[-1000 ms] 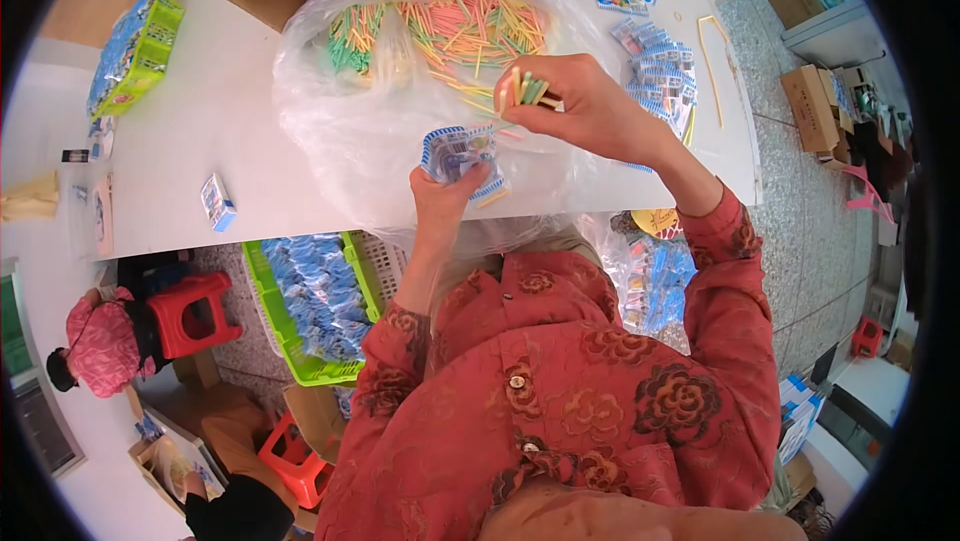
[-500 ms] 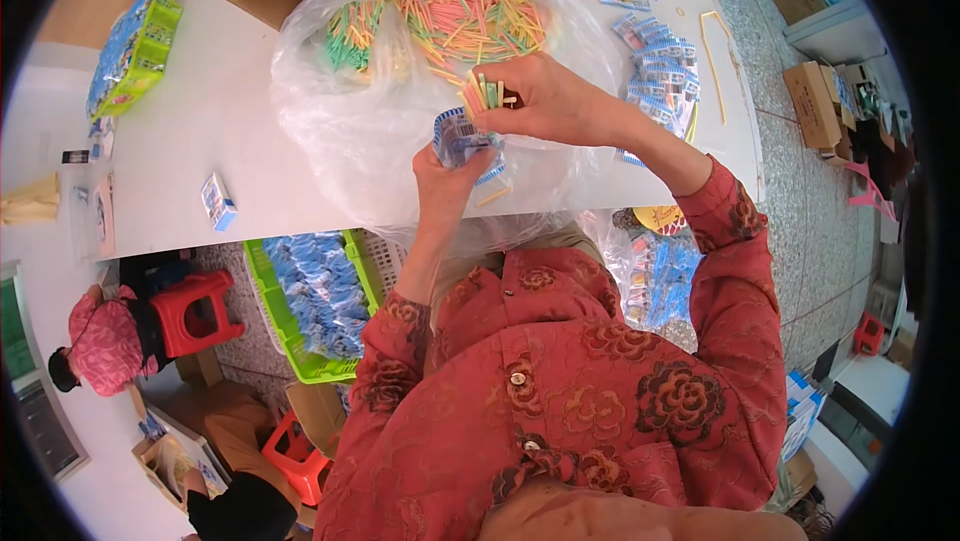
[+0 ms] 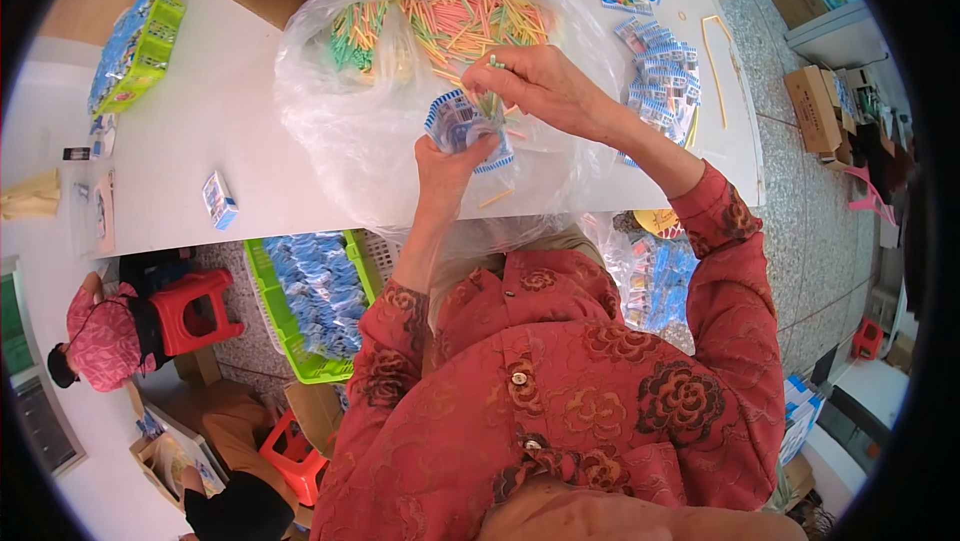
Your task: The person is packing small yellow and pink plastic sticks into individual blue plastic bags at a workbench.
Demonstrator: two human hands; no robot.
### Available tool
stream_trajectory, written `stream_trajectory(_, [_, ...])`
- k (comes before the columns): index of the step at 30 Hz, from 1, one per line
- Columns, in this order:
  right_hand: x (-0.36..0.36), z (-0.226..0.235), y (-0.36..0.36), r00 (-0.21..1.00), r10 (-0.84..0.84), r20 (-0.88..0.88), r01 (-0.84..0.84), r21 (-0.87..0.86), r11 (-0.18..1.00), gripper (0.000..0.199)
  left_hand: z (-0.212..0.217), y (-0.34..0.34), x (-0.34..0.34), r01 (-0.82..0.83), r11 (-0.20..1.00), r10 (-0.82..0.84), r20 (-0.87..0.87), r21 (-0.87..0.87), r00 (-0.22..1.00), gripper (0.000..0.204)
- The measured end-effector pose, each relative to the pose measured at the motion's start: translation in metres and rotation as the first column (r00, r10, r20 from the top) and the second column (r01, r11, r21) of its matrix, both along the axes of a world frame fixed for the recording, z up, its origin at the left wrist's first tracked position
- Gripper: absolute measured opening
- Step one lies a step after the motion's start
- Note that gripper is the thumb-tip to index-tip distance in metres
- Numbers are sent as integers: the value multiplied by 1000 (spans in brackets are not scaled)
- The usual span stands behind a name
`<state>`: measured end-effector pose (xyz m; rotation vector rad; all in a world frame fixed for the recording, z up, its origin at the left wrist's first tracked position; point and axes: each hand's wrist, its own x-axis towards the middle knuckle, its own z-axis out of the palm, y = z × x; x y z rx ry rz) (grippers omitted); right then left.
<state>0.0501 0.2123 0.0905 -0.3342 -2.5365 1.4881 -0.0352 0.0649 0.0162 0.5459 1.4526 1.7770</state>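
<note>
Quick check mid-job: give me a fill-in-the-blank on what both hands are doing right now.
1. The left hand holds a small blue-and-white ____ at its open top.
2. The right hand pinches a few thin sticks above the ____ hand.
3. The loose coloured sticks lie in a clear ____ bag.
4. The basket under the table is ____.

Missing words: packet; left; plastic; green

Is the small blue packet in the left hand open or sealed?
Open: the left hand holds the blue packet mouth up, and the right hand pushes a green stick down into it.
</note>
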Motion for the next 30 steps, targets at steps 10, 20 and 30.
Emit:
stream_trajectory(10, [0, -21, -5, 953, 0, -304, 84, 264, 961, 30, 5, 2, 1, 7, 992, -17, 79, 124, 997, 30])
stream_trajectory(20, [10, -17, -6, 976, -86, -200, 20, -310, 951, 33, 8, -2, 1, -10, 988, -2, 78, 155, 997, 36])
stream_trajectory(30, [29, -45, -8, 985, -147, -89, 103, -377, 921, 20, 11, -7, 3, 1, 982, -16, 79, 186, 997, 36])
